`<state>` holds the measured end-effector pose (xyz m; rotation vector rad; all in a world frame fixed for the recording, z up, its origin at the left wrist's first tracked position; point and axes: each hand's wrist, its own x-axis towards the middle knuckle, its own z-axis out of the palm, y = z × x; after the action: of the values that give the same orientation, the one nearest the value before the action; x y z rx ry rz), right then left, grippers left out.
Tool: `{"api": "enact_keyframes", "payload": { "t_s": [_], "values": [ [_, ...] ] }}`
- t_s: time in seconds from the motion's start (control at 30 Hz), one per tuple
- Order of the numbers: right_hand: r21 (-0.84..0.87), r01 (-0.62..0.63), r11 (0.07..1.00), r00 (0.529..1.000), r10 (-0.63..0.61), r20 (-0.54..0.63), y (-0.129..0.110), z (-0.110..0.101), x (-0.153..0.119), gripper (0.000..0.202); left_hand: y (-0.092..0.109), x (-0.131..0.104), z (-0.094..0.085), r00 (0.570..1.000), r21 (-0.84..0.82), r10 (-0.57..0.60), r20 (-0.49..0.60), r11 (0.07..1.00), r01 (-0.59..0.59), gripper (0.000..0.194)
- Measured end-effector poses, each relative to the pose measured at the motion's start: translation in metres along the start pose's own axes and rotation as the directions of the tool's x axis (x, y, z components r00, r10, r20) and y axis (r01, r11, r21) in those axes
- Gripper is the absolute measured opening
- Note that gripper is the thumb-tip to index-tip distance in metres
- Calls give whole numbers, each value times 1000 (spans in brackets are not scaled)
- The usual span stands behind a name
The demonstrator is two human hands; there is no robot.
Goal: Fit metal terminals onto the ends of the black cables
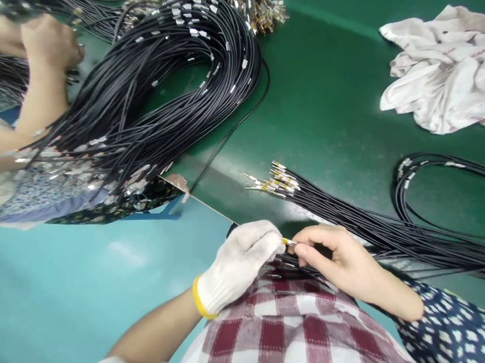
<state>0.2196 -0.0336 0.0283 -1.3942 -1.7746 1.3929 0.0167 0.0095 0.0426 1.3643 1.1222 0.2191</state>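
Note:
My left hand point(245, 257), in a white knit glove with a yellow cuff, is closed around a cable end at the table's near edge. A small metal cable connector point(288, 241) with a yellow band sticks out of its fingers. Bare, my right hand point(340, 258) pinches the connector's other end between thumb and fingertips. More black cable ends lie below both hands, partly hidden. Just beyond my right hand, a bundle of black cables point(352, 209) stretches across the table to the right, its metal tips point(281, 180) pointing left.
A large coil of black cables point(197, 99) with white tags covers the upper left of the green table point(330, 100). Another person's hand point(49, 43) works beside it. Crumpled white cloth point(454, 70) lies at right, above a smaller cable loop point(402, 185).

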Motion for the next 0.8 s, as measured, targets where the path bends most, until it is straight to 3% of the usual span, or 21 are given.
{"api": "enact_keyframes", "payload": {
  "t_s": [0.07, 0.17, 0.27, 0.43, 0.53, 0.6, 0.67, 0.73, 0.8],
  "values": [
    [36, -25, 999, 1000, 25, 1, -2, 2, -3, 34, 1, -1, 2, 1000, -7, -11, -7, 1000, 11, 26],
    [28, -36, 999, 994, 39, -106, -3, 8, -7, 33, 1, 0, 3, 1000, 4, 3, -18, 1000, -3, 25],
    [146, -95, 985, 983, 116, -143, 0, 15, -9, 34, 0, 0, 4, 999, 27, 35, -26, 999, -35, 27],
    [461, -205, 863, 976, 215, 32, 4, 19, -8, 33, -1, 0, 1, 999, 19, 5, 45, 1000, -6, 25],
    [335, -144, 931, 990, 138, 41, 0, 16, -9, 32, -2, -1, -1, 992, -54, -36, 123, 998, 43, 24],
    [79, 10, 997, 998, -5, -63, -2, 15, -11, 28, -3, -2, -2, 989, -79, -25, 146, 996, 37, 24],
    [-145, 124, 982, 981, -143, -131, -4, 15, -13, 20, -4, -3, -2, 989, -92, -5, 145, 996, 19, 25],
    [-154, 120, 981, 982, -140, -126, -5, 15, -14, 19, -3, -4, -1, 991, -101, -6, 136, 995, 20, 25],
    [35, 7, 999, 999, -5, -54, -5, 15, -13, 26, -3, -4, 1, 991, -105, -32, 132, 993, 46, 24]
  ]
}}
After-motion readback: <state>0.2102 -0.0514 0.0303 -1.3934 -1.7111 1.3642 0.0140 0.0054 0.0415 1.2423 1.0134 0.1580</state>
